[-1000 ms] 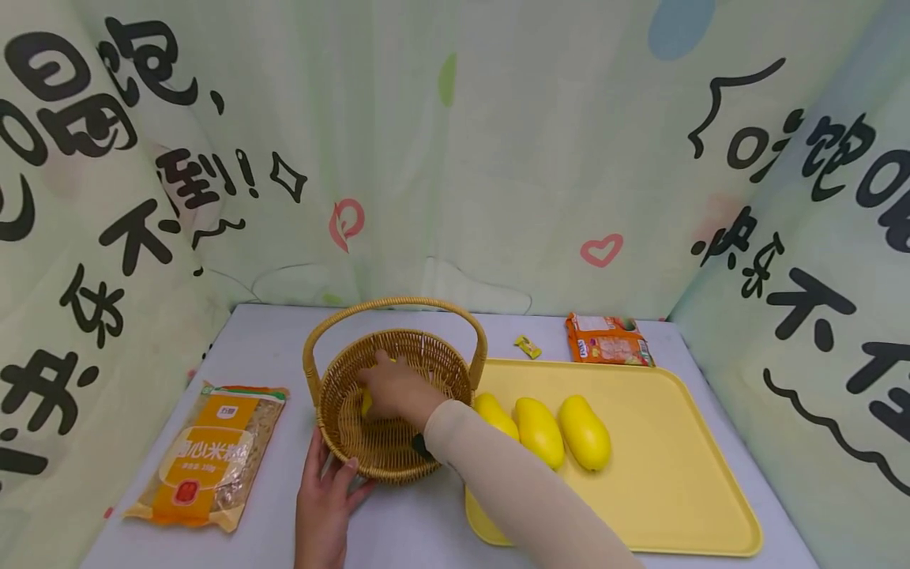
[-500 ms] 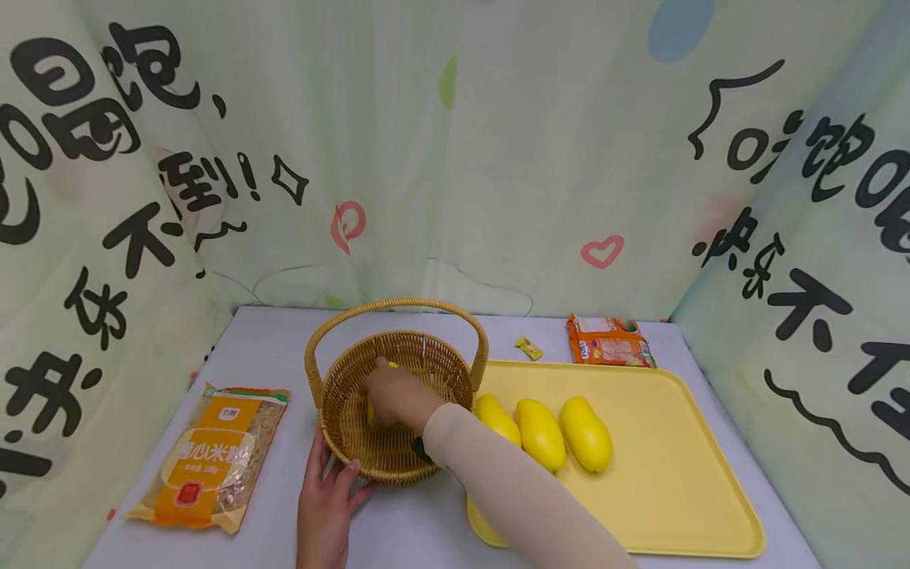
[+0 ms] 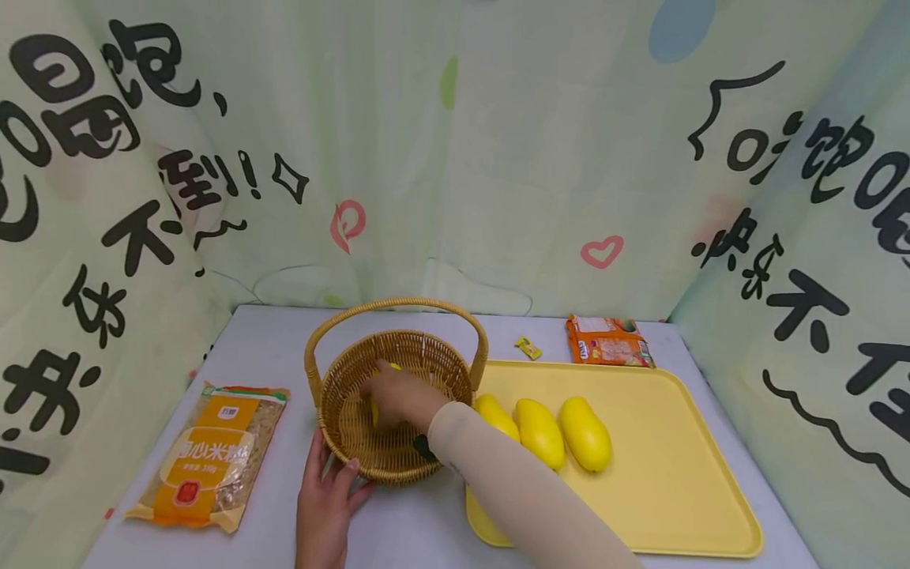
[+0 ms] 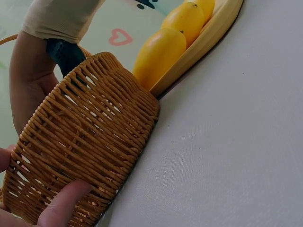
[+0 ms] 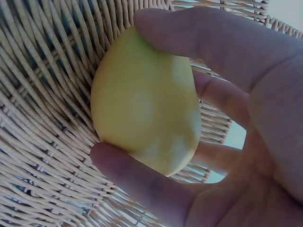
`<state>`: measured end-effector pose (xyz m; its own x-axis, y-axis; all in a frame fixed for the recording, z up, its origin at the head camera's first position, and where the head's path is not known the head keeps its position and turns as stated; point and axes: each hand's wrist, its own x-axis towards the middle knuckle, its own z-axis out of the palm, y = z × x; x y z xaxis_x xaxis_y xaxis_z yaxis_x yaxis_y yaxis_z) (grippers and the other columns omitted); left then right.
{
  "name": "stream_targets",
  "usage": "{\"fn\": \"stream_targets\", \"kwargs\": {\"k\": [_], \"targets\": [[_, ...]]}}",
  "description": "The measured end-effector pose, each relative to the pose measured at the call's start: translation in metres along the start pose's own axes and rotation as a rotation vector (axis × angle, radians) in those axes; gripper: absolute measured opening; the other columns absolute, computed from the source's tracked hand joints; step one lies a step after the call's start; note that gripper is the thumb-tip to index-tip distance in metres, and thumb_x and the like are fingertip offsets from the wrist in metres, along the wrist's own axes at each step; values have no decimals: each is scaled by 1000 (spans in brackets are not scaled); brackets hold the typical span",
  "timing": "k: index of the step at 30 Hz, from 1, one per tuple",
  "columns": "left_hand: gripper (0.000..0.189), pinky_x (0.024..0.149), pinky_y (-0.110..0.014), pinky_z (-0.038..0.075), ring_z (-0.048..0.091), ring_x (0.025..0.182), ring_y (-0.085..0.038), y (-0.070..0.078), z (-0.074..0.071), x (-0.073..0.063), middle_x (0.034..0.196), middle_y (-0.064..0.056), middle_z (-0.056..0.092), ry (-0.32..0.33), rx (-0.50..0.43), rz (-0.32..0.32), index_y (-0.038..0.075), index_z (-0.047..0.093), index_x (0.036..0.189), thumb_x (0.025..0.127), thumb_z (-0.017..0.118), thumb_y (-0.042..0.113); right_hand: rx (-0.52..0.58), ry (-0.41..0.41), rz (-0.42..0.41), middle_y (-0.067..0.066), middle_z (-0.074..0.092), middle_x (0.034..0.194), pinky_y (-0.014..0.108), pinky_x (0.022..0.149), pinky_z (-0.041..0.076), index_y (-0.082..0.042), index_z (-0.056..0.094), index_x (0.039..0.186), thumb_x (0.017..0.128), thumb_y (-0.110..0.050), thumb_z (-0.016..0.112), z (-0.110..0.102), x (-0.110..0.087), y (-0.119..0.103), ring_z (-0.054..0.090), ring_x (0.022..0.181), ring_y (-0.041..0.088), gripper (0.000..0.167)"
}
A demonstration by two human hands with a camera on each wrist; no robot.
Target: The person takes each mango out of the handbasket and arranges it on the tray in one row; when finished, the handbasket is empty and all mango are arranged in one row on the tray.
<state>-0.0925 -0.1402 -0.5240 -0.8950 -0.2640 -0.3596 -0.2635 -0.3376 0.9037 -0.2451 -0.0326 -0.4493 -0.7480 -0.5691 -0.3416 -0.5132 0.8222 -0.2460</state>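
Observation:
A wicker basket (image 3: pixel 387 462) with a tall arched handle stands on the table, left of a yellow tray (image 3: pixel 661 474). Reaching down inside it, my right hand (image 3: pixel 405 395) grips a yellow mango (image 5: pixel 147 104); the right wrist view shows thumb and fingers curled around the fruit, close against the woven wall. My left hand (image 3: pixel 327 498) holds the basket's near left side from outside, its thumb (image 4: pixel 66 201) lying across the weave in the left wrist view. Several more mangoes (image 3: pixel 585 433) lie side by side on the tray's left part, one partly behind my right sleeve.
An orange-and-clear bag of puffed snacks (image 3: pixel 213 458) lies left of the basket. Behind the tray are a small yellow wrapped candy (image 3: pixel 528 347) and an orange snack packet (image 3: pixel 610 341). A printed curtain (image 3: pixel 455 158) encloses the back and sides.
My right hand shifts very slightly to the right within the basket, still gripping the mango. The left hand and the basket stay in place.

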Motion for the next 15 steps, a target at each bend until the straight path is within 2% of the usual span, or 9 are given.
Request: {"fn": "stream_targets", "kwargs": {"k": [6, 11, 15], "targets": [[85, 104, -54, 58, 35, 156, -41, 0, 0, -1, 180, -4, 0, -3, 1, 5, 39, -3, 171, 110, 50, 11, 15, 30, -23, 11, 35, 169, 40, 90, 61, -29, 72, 137, 80, -26, 92, -5, -1, 5, 67, 121, 29, 60], [85, 104, -54, 58, 35, 156, -39, 0, 0, -2, 180, -4, 0, -3, 3, 14, 38, -3, 171, 110, 50, 11, 49, 64, -32, 10, 30, 173, 44, 102, 59, -29, 71, 137, 82, -29, 91, -11, -3, 9, 59, 137, 38, 58], [85, 104, -54, 58, 36, 156, -39, 1, 0, -2, 180, -4, 0, 2, 13, 7, 40, -3, 171, 110, 51, 12, 52, 100, -67, 11, 31, 173, 41, 105, 57, -27, 71, 138, 82, -26, 90, -15, -6, 12, 57, 140, 37, 59]]}}
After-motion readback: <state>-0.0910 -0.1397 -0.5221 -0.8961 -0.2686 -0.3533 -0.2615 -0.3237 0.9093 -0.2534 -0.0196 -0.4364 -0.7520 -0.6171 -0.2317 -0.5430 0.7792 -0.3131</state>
